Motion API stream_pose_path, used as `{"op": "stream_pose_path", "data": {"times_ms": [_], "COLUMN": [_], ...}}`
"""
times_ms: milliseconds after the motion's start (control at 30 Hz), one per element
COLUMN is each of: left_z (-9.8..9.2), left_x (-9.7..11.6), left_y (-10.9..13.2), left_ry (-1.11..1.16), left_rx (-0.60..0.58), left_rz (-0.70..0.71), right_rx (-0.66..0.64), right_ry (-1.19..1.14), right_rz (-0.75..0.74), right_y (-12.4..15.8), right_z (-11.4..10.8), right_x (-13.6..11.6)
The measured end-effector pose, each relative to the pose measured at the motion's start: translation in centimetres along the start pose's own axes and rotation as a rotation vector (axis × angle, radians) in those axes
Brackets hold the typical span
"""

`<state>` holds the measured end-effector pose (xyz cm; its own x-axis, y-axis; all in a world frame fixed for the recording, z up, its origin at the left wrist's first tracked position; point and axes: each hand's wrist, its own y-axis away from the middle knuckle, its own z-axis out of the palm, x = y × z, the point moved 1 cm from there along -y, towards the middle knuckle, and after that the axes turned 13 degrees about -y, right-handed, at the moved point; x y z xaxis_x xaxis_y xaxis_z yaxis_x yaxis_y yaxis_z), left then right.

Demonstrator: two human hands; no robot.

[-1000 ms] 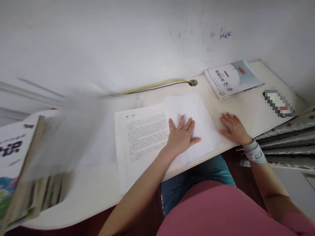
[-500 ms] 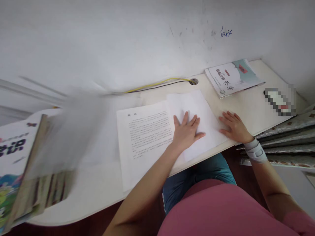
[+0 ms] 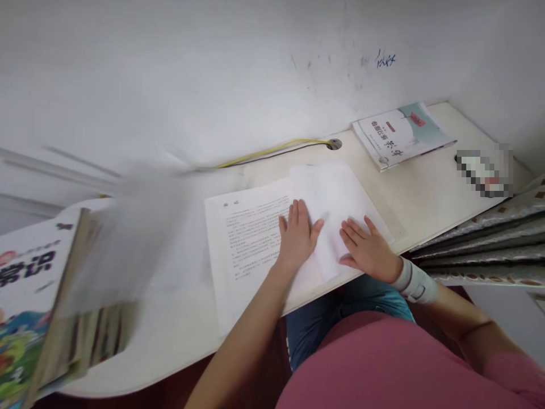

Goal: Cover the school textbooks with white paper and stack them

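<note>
The left hand [image 3: 297, 238] and right hand [image 3: 369, 251] rest palm-down, fingers straight and thumbs wide, on smooth, thin white paper [image 3: 326, 184].

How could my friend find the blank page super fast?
Find the long white desk. Partway along it, the right hand, wearing a gray wristband, lies over the blank page. Unlike the printed page beside it, it shows no lines of text.
</note>
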<state>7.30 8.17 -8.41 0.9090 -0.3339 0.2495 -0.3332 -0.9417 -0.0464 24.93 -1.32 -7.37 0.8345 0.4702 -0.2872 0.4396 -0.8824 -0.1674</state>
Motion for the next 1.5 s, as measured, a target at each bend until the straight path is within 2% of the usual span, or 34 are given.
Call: {"op": "stream_pose_path", "data": {"times_ms": [267,600,900,1233,1500], "left_z": [-0.2,-0.5,-0.5,-0.4,-0.5], "left_x": [0.1,0.6,1.1,1.0,1.4], "left_y": [-0.3,-0.2,-0.1,-0.1,-0.3], "left_ry": [-0.016,-0.223,-0.297,-0.321,-0.373], "left_rx": [-0.018,-0.058,-0.045,-0.045,-0.023], "left_rz": [-0.015,0.001,0.014,0.02,0.013], "right_rx": [0.016,0.014,0.021,0.024,-0.003], "right_ry": [0.047,0.092,0.099,0.116,0.127], "right_rz": [0.095,0.182,0.18,0.138,0.202], "right_y": [0.5,0.6,-0.2,-0.6,-0.9], "right_z": [-0.5,-0.8,-1.1,-0.6,-0.9], "right_x": [0.3,0.7,0.1,1.1,0.5]}}
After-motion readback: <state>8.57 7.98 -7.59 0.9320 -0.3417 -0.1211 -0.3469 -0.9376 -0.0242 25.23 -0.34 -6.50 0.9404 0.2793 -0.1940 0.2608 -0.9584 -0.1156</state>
